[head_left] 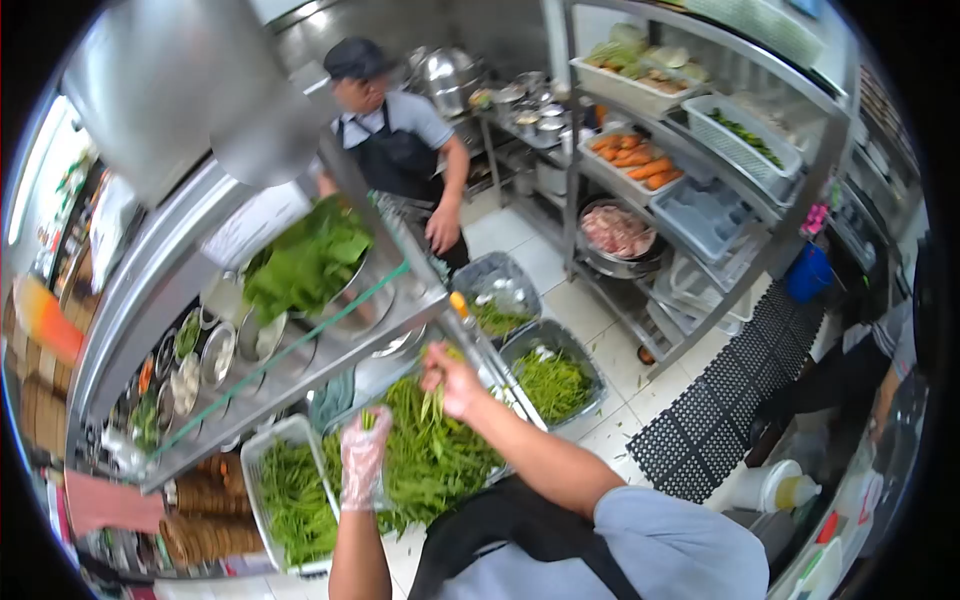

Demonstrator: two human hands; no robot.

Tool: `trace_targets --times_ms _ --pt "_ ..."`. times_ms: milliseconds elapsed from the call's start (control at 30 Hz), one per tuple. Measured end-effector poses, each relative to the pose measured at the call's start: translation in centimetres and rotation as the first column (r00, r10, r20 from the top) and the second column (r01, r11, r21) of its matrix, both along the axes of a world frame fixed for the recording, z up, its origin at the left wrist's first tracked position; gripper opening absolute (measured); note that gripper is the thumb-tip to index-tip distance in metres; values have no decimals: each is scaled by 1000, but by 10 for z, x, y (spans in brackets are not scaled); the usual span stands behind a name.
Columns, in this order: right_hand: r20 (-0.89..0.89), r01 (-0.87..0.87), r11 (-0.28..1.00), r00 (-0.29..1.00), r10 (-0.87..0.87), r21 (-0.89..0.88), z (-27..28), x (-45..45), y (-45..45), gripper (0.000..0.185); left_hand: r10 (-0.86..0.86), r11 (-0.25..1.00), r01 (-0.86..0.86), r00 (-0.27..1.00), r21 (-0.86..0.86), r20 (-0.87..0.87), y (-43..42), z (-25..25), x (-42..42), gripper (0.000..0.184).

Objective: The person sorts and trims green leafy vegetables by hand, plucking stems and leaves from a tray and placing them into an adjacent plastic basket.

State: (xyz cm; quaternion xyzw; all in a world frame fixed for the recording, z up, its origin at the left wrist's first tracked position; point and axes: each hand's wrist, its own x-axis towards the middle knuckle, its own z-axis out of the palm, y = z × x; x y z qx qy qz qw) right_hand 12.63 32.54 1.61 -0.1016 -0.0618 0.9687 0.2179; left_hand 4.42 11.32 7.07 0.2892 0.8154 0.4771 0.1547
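Observation:
In the head view my left hand [362, 455], in a clear plastic glove, is closed around a small bunch of green stems [369, 418]. My bare right hand [452, 382] is pinched, with a few leafy green stalks [431, 408] at its fingers. Under and between both hands spreads a large heap of leafy greens [430, 465]. To the left of my gloved hand stands a white plastic bin [250, 455] filled with more long green stems [300, 500].
Beyond my right hand, two grey bins [596, 400] on the floor hold green trimmings. A steel counter [400, 335] with containers stands at left. A co-worker [395, 135] stands behind it. At right are a food rack [575, 150] and a black mat [705, 420].

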Motion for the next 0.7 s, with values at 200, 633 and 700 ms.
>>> trace_targets --times_ms 200,633,700 --pt "-80 14 998 997 -19 -66 26 9 1 10 -150 981 145 988 -127 -28 38 82 70 24" --pt "-19 70 977 998 -67 203 21 21 5 22 -118 960 136 989 -244 88 36 69 58 22" --pt "103 -16 939 994 -21 344 20 24 8 18 -126 965 140 989 -223 76 32 70 58 22"
